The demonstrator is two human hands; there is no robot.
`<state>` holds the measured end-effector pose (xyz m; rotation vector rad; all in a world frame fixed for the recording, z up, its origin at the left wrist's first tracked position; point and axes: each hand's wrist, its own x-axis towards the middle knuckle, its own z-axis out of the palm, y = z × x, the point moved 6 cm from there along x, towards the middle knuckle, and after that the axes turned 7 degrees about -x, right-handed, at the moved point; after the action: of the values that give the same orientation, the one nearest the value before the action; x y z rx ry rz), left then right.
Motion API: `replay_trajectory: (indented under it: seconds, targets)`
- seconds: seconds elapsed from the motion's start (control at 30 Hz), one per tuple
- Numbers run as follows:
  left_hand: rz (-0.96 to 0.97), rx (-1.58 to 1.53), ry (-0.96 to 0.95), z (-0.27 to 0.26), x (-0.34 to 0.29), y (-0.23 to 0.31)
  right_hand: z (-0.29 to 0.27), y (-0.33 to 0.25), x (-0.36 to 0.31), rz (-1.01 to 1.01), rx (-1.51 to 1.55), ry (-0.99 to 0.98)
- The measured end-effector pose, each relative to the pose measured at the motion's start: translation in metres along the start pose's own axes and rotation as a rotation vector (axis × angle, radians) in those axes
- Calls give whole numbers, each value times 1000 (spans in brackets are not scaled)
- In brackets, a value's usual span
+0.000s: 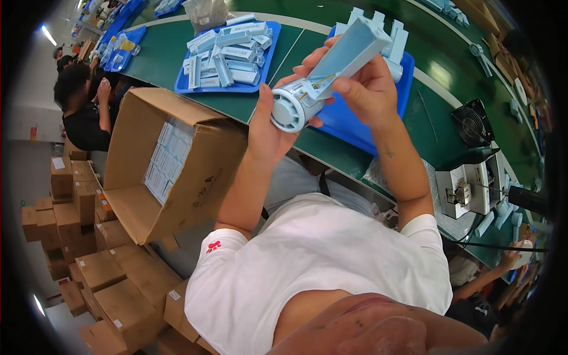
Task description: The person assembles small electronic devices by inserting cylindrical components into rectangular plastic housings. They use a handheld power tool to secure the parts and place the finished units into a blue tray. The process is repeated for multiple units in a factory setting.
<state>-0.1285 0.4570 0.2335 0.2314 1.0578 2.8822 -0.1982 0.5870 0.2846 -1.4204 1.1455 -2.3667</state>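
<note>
Above the bench I hold a light-blue handheld fan (354, 54), tilted, with its round slotted head toward my left and its long handle pointing up and away. Thin yellowish and dark wires show where the handle joins the head. My left hand (269, 127) is closed round the head, thumb along its near side. My right hand (373, 92) grips the handle near the joint, its thumb beside the wires. Beneath my hands lies a blue tray (358, 133), with several similar light-blue fan parts (399, 41) at its far end.
Another blue tray (220, 90) holds a pile of light-blue printed pieces (236, 52). At my left an open carton (204, 177) contains packed light-blue boxes (168, 157). On the right stand a black round fan (472, 123) and a white bench device (467, 186). A co-worker (83, 106) sits at far left.
</note>
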Motion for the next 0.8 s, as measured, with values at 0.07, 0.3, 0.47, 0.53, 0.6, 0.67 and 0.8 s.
replay_trajectory:
  seconds: [0.07, 0.3, 0.47, 0.53, 0.6, 0.67, 0.8]
  targets:
    - [-73, -182, -103, -5, 0, -2, 7, -3, -3, -26, -131, -3]
    - [-145, -155, -118, -14, -4, -2, 18, -5, -10, -50, -278, -72]
    - [-140, -186, -100, -17, -5, -2, 23, -5, -13, -42, -321, -41]
    - [-152, -185, -122, -17, -4, -1, 25, -6, -13, -49, -304, -6]
    - [-170, -173, -176, -13, -3, 4, 29, -4, -14, -55, -274, 45]
    - [-7, -3, 86, -13, 3, 11, 30, -2, -13, -105, -288, 89]
    - [373, 461, 190, -14, 9, 38, 24, 8, -16, -140, -272, 209]
